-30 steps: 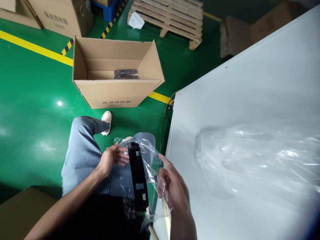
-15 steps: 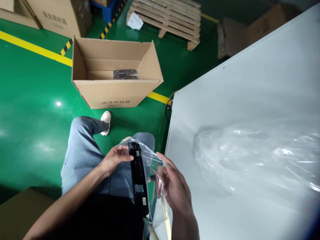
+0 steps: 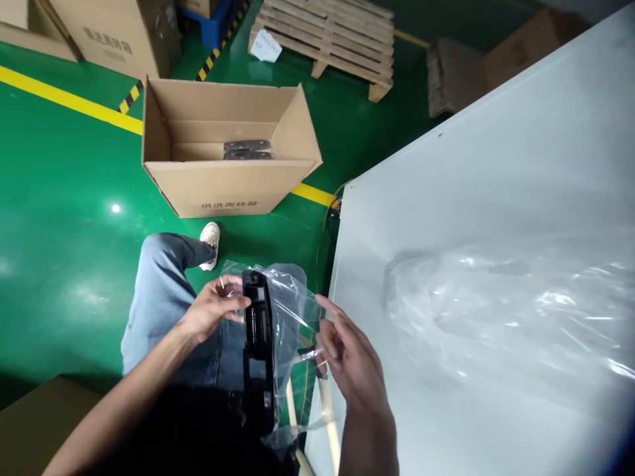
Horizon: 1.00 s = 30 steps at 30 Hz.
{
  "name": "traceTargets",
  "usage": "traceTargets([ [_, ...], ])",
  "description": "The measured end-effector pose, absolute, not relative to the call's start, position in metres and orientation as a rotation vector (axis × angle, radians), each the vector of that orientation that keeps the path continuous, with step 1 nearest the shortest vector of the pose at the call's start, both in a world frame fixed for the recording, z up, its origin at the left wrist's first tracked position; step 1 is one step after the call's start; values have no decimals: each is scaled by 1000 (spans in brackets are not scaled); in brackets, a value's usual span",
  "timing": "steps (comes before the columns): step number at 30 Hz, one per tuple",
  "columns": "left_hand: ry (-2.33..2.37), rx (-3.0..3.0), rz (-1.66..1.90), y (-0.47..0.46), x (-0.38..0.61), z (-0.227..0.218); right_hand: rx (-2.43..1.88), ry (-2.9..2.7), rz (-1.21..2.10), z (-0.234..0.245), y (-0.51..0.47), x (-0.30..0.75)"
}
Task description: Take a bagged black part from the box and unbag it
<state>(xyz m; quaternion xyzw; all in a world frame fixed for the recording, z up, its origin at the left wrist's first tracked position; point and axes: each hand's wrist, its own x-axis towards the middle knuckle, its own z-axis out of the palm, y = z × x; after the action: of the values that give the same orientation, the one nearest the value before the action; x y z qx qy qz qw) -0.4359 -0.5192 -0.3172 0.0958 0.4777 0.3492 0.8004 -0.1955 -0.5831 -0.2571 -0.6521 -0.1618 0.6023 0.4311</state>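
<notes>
A long black plastic part with rectangular cutouts hangs upright over my lap. My left hand grips its upper end, thumb on the near face and fingers behind. Around and to the right of the part spreads a clear plastic bag. My right hand pinches the bag's right side and holds the film stretched away from the part. How far the part sits inside the bag I cannot tell.
An open cardboard box on the floor holds dark bagged parts. On the right, a white table carries a heap of clear plastic bags. A wooden pallet and more cartons lie farther back.
The black part and my left hand have shifted slightly left. My right hand stays on the right, so the film between them is spread wider.
</notes>
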Motion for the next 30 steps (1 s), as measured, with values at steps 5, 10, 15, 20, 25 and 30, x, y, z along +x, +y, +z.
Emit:
traceTargets([
  [5,1150,342,812,-510,-451,-309,-1680,-528,1563,-264,-581,-175],
  [10,1268,427,931,-495,-470,-300,-1745,-582,1473,-284,-592,-180],
  [15,1380,441,1070,-490,-474,-299,-1743,-751,1519,-306,-617,-221],
  [20,1456,540,1218,-493,-468,-295,-1940,-1041,1157,-301,-613,-251],
  [25,1459,607,1318,-493,-466,-291,-2007,-969,995,-297,-593,-258],
  [30,1420,487,1375,-485,-487,-290,-1745,-515,1335,-283,-583,-223],
])
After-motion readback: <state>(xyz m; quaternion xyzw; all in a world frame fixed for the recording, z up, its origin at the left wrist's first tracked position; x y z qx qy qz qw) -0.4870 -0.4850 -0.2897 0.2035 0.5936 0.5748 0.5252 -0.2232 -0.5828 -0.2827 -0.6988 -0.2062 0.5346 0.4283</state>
